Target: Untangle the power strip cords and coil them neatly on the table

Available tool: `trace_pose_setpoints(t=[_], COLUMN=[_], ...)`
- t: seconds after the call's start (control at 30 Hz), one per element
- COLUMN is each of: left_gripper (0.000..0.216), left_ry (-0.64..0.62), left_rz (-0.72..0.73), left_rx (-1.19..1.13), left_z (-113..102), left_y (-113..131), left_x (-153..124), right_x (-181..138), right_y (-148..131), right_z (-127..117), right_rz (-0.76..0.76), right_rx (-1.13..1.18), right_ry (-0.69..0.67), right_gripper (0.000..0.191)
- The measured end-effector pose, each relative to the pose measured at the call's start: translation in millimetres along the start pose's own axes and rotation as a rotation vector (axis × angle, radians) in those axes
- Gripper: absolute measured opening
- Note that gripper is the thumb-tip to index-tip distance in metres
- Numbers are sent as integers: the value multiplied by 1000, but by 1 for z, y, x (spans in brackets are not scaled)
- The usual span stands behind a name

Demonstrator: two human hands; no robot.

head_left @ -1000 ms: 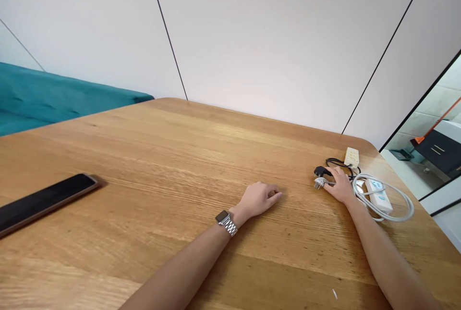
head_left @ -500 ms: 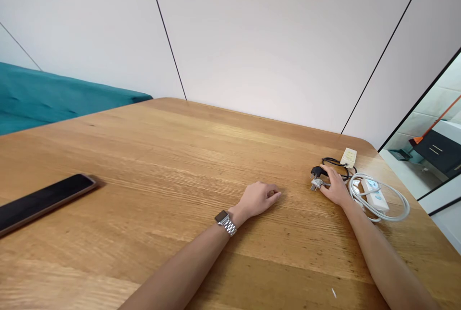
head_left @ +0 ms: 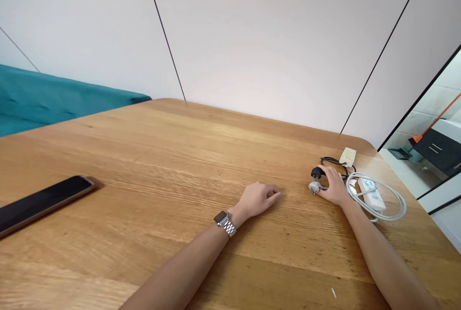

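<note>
Plugs, white [head_left: 314, 187] and black [head_left: 317, 173], lie near the table's [head_left: 151, 156] far right corner under the right hand's [head_left: 334, 186] loosely spread fingers; cables [head_left: 391, 194] and strips [head_left: 370, 194] crowd behind. Left hand [head_left: 258, 198] rests curled mid-table; phone [head_left: 41, 202] at the left edge.

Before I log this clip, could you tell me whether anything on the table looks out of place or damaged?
Nothing looks damaged or spilled. A small white scrap lies on the table near its front edge. The white cable loops loosely around its power strip, by the right hand.
</note>
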State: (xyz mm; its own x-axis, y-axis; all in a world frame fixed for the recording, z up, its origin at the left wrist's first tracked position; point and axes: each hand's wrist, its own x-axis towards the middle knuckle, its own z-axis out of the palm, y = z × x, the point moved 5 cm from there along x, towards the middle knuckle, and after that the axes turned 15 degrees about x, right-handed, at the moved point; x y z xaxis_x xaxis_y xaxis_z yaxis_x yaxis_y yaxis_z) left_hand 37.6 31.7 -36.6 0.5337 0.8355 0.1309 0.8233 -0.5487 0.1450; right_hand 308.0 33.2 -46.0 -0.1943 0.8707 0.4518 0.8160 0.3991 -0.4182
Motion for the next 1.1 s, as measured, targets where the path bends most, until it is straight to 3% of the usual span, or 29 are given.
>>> trace_pose_setpoints(t=[0.27, 0.77, 1.1], left_gripper=[34, 33, 33], left_ry=[-5, -12, -19], left_rz=[-1, -6, -10], left_rx=[-1, -4, 4], left_z=[0, 0, 2], left_y=[0, 0, -1], left_x=[0, 0, 0], right_x=[0, 2, 1], right_y=[-4, -5, -8], right_z=[0, 3, 6], right_rz=[-10, -49, -110], right_rx=[-64, 146, 174], right_ry=[24, -22, -116], right_gripper=[73, 42, 49])
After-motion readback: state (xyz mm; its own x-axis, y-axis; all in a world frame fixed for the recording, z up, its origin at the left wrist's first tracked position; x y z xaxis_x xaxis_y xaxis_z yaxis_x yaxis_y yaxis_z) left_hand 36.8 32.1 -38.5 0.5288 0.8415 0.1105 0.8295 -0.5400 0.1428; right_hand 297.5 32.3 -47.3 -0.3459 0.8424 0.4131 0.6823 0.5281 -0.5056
